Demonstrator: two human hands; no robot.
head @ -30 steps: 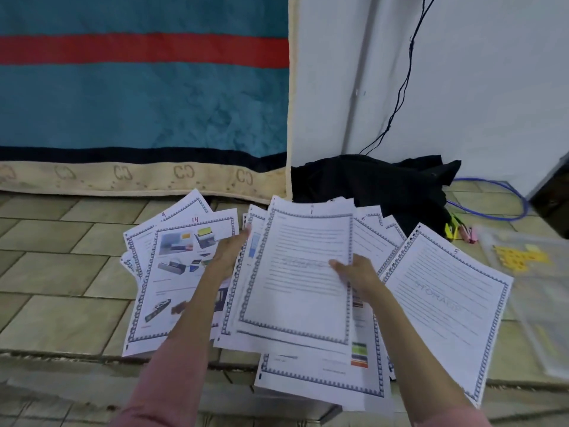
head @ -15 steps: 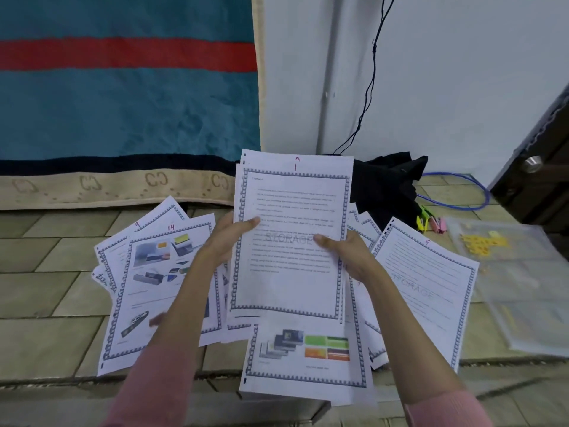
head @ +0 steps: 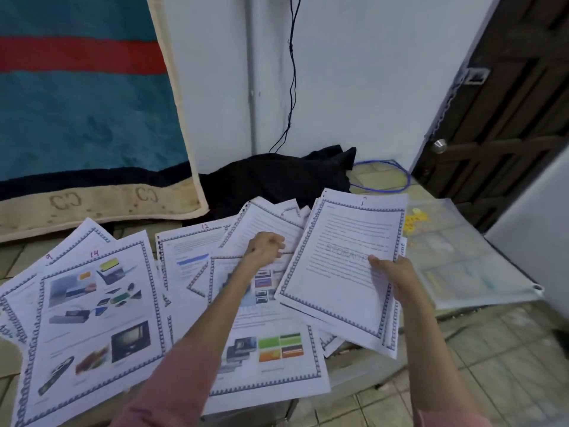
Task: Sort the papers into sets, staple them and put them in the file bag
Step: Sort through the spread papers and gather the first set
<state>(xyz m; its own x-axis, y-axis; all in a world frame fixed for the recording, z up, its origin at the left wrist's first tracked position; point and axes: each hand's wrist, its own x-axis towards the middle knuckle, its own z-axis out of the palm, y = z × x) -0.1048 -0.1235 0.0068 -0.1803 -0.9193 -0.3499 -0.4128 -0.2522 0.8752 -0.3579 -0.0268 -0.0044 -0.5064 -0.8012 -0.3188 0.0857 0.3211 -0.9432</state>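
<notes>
The set of papers point(head: 341, 266) topped by the text page marked 1 is held up off the floor at the right of the spread, tilted so its top edge leans to the right. The right hand point(head: 389, 272) grips it at the right edge, about halfway down, thumb on the printed face and the other fingers hidden behind the sheets. Its lower left corner overlaps the loose pages beneath.

The left hand point(head: 265, 249) is just left of that set, apart from it, above the middle of the spread. Its fingers are curled in over the pages there; whether they pinch a sheet cannot be told.

The loose papers point(head: 172, 303) fan across the tiled floor point(head: 492, 359) from the left edge of view to under the held set. The picture page marked 14 point(head: 92, 318) lies at the left, with a page marked 9 point(head: 61, 241) peeking from behind it, a page marked 12 point(head: 191, 251) in the middle and a page with coloured blocks point(head: 277, 349) nearest the person.

The clear file bag point(head: 462, 257) lies flat on the floor to the right of the held set, near a dark door point(head: 508, 103). Behind the papers a black cloth point(head: 277, 177) is heaped against the white wall point(head: 354, 72), with a blue cable point(head: 397, 180) looped beside it and a blue and red blanket point(head: 77, 103) hanging at the left.
</notes>
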